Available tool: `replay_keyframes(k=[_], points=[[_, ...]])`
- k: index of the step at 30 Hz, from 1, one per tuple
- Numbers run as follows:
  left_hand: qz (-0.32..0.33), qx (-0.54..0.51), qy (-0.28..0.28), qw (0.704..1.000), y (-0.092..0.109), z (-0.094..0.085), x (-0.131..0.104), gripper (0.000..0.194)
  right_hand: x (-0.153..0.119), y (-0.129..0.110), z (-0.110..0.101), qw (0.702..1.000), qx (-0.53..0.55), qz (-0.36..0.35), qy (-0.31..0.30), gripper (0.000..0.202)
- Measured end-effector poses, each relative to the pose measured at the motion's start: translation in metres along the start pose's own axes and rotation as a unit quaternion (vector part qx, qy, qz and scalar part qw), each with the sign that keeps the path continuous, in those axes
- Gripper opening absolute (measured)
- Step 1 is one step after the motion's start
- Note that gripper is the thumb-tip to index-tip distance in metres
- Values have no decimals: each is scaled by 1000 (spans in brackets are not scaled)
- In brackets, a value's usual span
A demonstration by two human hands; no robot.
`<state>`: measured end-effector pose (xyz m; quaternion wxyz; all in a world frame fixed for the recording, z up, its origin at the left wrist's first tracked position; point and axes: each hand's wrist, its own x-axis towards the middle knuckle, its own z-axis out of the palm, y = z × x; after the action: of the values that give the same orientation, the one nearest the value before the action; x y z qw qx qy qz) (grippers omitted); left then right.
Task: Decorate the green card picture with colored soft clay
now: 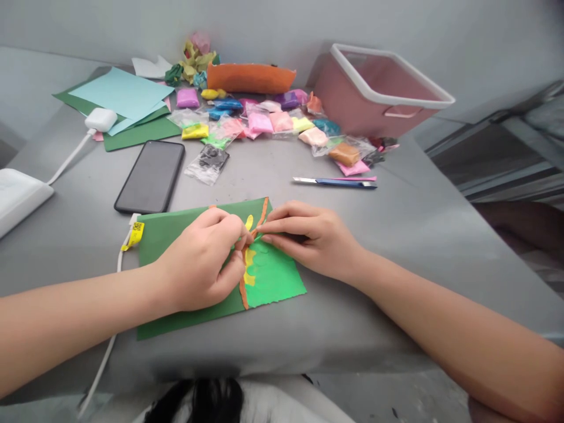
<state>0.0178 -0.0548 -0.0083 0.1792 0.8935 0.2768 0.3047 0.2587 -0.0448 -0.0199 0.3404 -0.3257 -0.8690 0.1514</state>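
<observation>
A dark green card (pixel 176 244) lies near the table's front edge, its right part covered with bright green clay (pixel 277 276). A wavy orange clay strip (pixel 245 294) runs down the border between the two greens, with yellow clay pieces (pixel 249 276) beside it. My left hand (pixel 207 258) rests over the card, fingers curled and fingertips pinched at the orange strip. From the right, my right hand (pixel 312 235) meets it there, thumb and fingertips brought close together. A thin green bit shows by its fingertips; what exactly it pinches is too small to make out.
Behind the card lie a black phone (pixel 152 176), a blue craft knife (pixel 335 183) and several clay packets (pixel 259 122). Farther back are coloured sheets (pixel 123 94), an orange roll-shaped piece (pixel 251 78) and a pink bin (pixel 352 100). A white cable (pixel 115 294) runs along the left.
</observation>
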Motion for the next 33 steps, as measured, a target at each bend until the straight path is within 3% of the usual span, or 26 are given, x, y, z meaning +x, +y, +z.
replay_keyframes(k=[25, 33], points=[[16, 27, -13, 999, 0, 1, 0, 16, -2, 2, 4, 999, -34, 15, 23, 21], [28, 40, -28, 998, -1, -1, 0, 13, 0, 1, 6, 998, -45, 28, 28, 14]])
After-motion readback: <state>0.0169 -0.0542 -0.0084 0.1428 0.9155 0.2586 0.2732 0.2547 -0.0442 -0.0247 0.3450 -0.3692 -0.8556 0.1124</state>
